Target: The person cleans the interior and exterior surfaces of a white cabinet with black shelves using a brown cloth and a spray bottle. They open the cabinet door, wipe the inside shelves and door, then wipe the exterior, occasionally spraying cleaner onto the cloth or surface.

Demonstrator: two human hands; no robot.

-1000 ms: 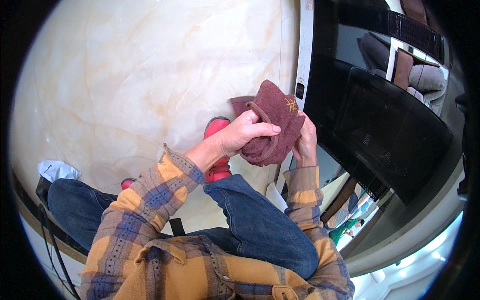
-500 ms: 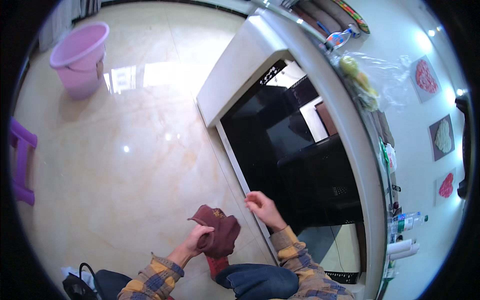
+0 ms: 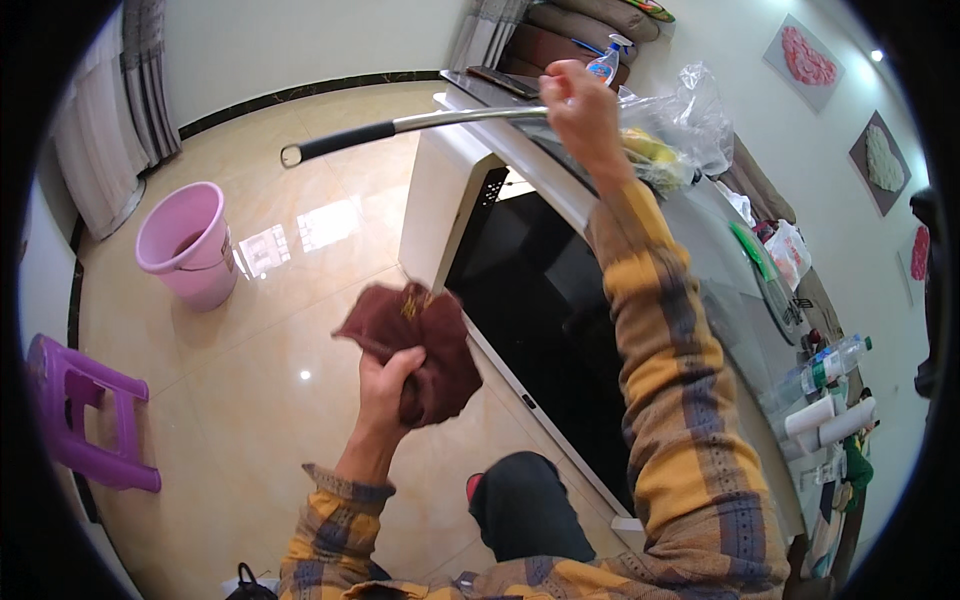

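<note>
Maroon cloth (image 3: pixel 440 350) hangs above the tiled floor (image 3: pixel 270 430) in the head view, pinched in the left hand (image 3: pixel 385 392) under its thumb, while the right hand (image 3: pixel 585 115), fingers curled, meets a black-handled metal rod (image 3: pixel 450 118), its grip unclear.

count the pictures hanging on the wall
3: a pink-red heart-like picture at upper right, a pale green picture lower and farther right, and a red picture below that, partly cut off by the dark rim, which may hide more.
</note>
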